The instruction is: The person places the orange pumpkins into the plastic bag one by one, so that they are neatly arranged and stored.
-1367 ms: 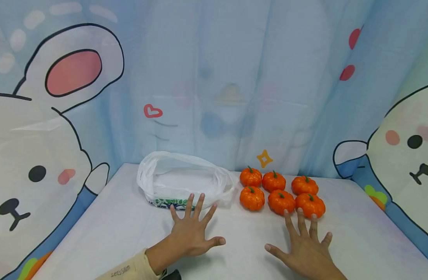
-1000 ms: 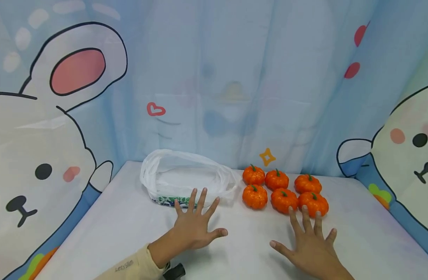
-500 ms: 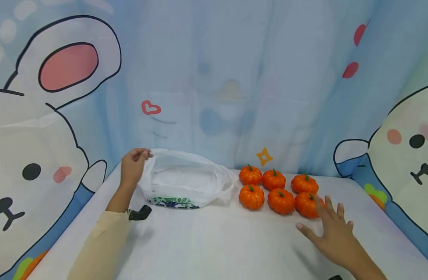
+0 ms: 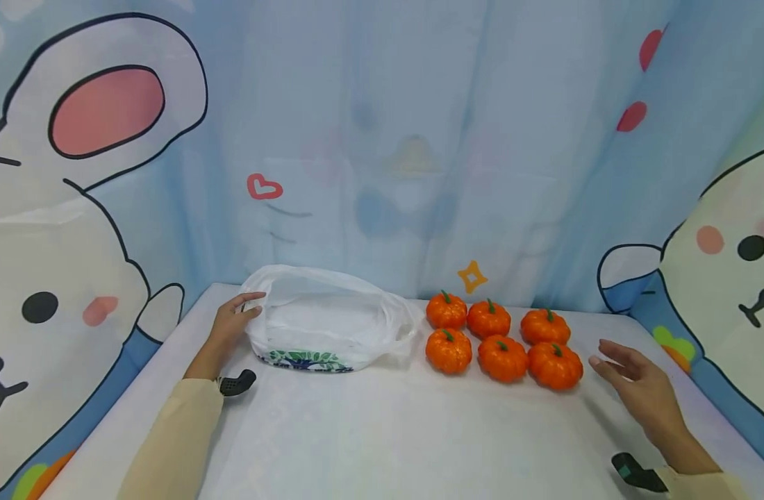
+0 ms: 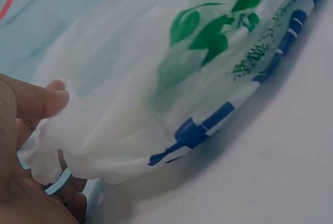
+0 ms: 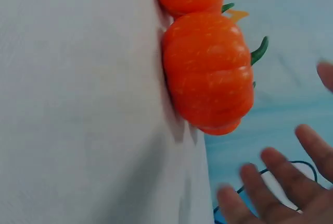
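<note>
A white, see-through plastic carrier bag printed with green leaves and dark blue marks [image 4: 332, 323] lies on the table covered in plain white cloth [image 4: 394, 437], between 7 and 8 o'clock in the head view. One handle loop arches over its 12 o'clock side, and the print runs along its lower edge, from 6 to 7 o'clock. The left hand [image 4: 232, 321] is at the bag's 9 o'clock edge, pinching the thin plastic between thumb and fingers (the left wrist view has the thumb on the near face of the sheet).

At the bag's 3 o'clock, well short of touching the hand that holds it, sit six glossy orange ribbed pumpkins with short green stems [image 4: 503, 359], in a back row of three and a front row of three. The right hand [image 4: 644, 389] is just beside the front-row pumpkin at the group's 4 o'clock, apart from it and holding nothing. Its thumb stands away from its loosely bent fingers, which are blurred in the right wrist view.

Both arms come in wearing cream sleeves [image 4: 169, 437], with a small black device [image 4: 238, 383] at each wrist. Behind the table, toward 12 o'clock, hangs a light blue curtain with large white cartoon animals [image 4: 394, 104], a red heart outline [image 4: 264, 186] and a yellow four-pointed star [image 4: 471, 276] printed on it.
</note>
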The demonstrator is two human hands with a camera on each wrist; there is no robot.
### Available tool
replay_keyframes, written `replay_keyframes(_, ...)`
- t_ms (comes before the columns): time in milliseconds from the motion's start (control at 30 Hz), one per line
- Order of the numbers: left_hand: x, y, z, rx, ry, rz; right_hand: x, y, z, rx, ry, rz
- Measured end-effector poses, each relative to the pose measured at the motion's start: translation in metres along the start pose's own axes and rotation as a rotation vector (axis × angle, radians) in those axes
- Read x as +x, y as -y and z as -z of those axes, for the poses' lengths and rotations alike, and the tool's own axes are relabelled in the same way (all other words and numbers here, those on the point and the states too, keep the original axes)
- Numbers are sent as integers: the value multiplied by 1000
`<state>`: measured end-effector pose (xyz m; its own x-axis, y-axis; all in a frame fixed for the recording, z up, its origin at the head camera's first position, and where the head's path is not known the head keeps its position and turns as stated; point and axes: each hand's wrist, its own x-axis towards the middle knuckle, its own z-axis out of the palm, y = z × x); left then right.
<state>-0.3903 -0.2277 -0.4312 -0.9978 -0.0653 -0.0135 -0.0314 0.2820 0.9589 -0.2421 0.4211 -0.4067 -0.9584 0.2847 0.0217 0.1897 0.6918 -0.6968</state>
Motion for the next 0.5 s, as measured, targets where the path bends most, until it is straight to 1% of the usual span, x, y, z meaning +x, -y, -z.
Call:
replay_keyframes(133, -3, 6, 0, 47, -35, -17, 6, -2, -5, -25, 219, 37)
replay_keyframes(167, -3, 7, 0, 55, -36, -21, 7, -2, -6, -33, 254, 46)
replay_keyframes(200, -4, 8, 0, 64, -38, -24, 8, -2, -8, -40, 269, 52)
replay_keyframes(267, -5, 9, -1, 74, -41, -39, 9, -2, -11, -48, 273, 61)
replay_keyframes(400, -6, 12, -3, 68, -39, -69, 8, -3, -18, -70, 241, 75)
replay_keyframes(500, -5, 14, -6, 69, -35, -85, 7, -6, -22, -92, 218, 70)
